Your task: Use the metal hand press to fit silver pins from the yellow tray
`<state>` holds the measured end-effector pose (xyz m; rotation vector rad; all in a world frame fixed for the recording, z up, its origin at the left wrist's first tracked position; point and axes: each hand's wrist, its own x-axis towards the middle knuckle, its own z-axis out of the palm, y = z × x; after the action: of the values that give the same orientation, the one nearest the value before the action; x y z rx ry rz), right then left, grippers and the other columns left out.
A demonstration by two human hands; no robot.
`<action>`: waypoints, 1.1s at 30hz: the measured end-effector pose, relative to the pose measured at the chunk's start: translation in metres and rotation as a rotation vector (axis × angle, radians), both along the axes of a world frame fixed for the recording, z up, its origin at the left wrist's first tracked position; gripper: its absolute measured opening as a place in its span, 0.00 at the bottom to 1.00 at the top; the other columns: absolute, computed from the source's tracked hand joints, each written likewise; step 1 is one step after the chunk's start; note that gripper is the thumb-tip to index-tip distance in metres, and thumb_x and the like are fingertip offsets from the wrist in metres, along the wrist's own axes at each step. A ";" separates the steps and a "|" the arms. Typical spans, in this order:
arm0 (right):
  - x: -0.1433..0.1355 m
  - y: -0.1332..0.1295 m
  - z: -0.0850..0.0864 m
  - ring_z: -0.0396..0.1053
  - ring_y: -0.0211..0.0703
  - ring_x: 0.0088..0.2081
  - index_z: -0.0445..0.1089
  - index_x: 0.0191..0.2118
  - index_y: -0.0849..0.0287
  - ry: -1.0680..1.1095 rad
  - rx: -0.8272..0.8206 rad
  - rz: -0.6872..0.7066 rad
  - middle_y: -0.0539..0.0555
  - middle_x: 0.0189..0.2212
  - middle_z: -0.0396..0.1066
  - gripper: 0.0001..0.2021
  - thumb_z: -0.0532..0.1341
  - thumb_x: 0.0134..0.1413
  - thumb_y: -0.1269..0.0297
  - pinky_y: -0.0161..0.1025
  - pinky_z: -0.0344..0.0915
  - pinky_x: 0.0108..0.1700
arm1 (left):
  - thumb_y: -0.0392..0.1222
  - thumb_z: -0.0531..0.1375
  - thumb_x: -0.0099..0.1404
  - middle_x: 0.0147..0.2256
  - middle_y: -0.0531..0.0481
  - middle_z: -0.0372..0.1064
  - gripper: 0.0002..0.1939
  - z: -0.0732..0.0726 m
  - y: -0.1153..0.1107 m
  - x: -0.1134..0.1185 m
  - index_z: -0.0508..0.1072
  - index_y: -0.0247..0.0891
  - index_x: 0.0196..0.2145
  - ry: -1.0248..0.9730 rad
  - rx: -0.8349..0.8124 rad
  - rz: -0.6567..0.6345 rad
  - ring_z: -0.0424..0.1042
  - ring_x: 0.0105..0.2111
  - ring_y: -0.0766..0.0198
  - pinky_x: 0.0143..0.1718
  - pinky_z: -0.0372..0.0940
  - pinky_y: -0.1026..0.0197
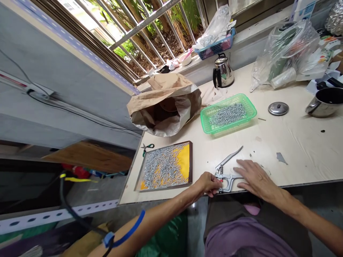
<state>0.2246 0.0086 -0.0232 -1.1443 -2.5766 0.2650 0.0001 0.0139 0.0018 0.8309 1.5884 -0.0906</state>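
Metal hand-press pliers (229, 181) lie near the table's front edge, with one handle lifted at an angle and a spring and a red part at the jaw. My left hand (210, 184) is closed in a pinch at the jaw; whatever its fingertips hold is hidden. Over the lower handle's end is my right hand (258, 180), fingers spread and not wrapped round it. To the left, a shallow tray (184, 157) with a yellow bottom contains many small silvery metal pieces (162, 167). More such pieces fill part of a green plastic basket (252, 107) further back.
Behind the tray stands an open brown paper bag (163, 96), with green-handled scissors (147, 147) in front of it. A steel kettle (224, 73), a metal lid (278, 108), a steel pot (323, 103) and plastic-wrapped items (286, 57) are at the back and right.
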 end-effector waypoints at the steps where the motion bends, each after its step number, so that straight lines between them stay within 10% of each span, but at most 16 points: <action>1: 0.003 0.007 0.001 0.55 0.55 0.57 0.61 0.54 0.59 0.001 -0.001 0.030 0.64 0.57 0.59 0.27 0.66 0.48 0.60 0.49 0.57 0.51 | 0.45 0.70 0.45 0.11 0.59 0.60 0.16 -0.001 -0.001 0.000 0.68 0.33 0.19 0.003 0.005 -0.002 0.60 0.12 0.74 0.14 0.57 0.70; 4: 0.009 0.032 0.002 0.43 0.62 0.64 0.53 0.61 0.62 -0.049 -0.034 0.107 0.69 0.63 0.49 0.44 0.68 0.40 0.51 0.58 0.50 0.57 | 0.47 0.69 0.46 0.11 0.59 0.60 0.17 -0.003 -0.002 -0.001 0.68 0.33 0.19 0.011 0.024 -0.010 0.60 0.12 0.73 0.15 0.57 0.70; 8: 0.006 0.057 0.002 0.49 0.67 0.61 0.56 0.60 0.65 -0.132 -0.112 0.181 0.71 0.58 0.58 0.48 0.68 0.35 0.43 0.65 0.47 0.57 | 0.49 0.70 0.45 0.12 0.59 0.60 0.18 -0.004 -0.005 -0.001 0.68 0.33 0.19 0.009 0.036 0.017 0.61 0.13 0.72 0.15 0.57 0.69; 26: 0.001 0.038 0.019 0.65 0.51 0.39 0.67 0.42 0.62 -0.188 -0.032 0.037 0.58 0.37 0.70 0.28 0.72 0.34 0.54 0.45 0.59 0.41 | 0.47 0.64 0.54 0.13 0.57 0.58 0.16 0.000 -0.017 0.001 0.67 0.34 0.19 0.083 0.120 -0.019 0.60 0.14 0.71 0.18 0.57 0.67; 33: -0.001 0.027 0.015 0.63 0.48 0.38 0.67 0.40 0.61 -0.167 -0.025 0.005 0.57 0.36 0.68 0.23 0.72 0.37 0.56 0.42 0.57 0.38 | 0.42 0.60 0.61 0.45 0.42 0.69 0.13 -0.003 -0.023 0.017 0.69 0.37 0.43 0.339 1.085 -0.603 0.68 0.46 0.54 0.46 0.65 0.52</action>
<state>0.2238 0.0355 -0.0078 -1.2164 -2.7281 0.2110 0.0168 -0.0092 -0.0017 2.2229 1.5983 0.2412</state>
